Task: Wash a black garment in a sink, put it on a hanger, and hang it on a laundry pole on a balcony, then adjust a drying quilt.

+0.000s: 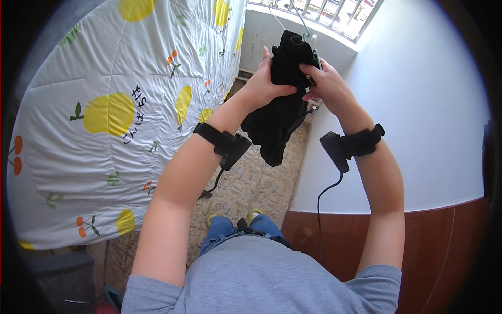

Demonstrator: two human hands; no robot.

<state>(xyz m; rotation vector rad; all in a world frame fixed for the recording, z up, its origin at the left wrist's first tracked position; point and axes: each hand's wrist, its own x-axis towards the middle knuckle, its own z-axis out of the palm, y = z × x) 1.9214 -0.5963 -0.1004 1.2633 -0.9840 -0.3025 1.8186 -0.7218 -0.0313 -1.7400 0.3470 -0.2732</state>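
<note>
A black cloth garment [274, 117] hangs bunched in front of me, its lower end dangling above the floor. My left hand [259, 86] grips its left side, thumb across the front and some fingers hidden behind the cloth. On the opposite side, my right hand [331, 84] pinches the cloth near its edge, beside a small shiny part [310, 79] too small to identify. A pale green hanger [318, 59] shows at the garment's upper right, close to my right fingertips. Another thin hanger wire [277, 16] rises behind the garment's top.
A white sheet or quilt cover [153, 117] with fruit prints hangs along the left. A white wall [411, 110] with brown lower tiles [392, 243] bounds the right. Ahead is a barred window [333, 15]. A grey container [59, 278] stands at lower left on the patterned tile floor [243, 184].
</note>
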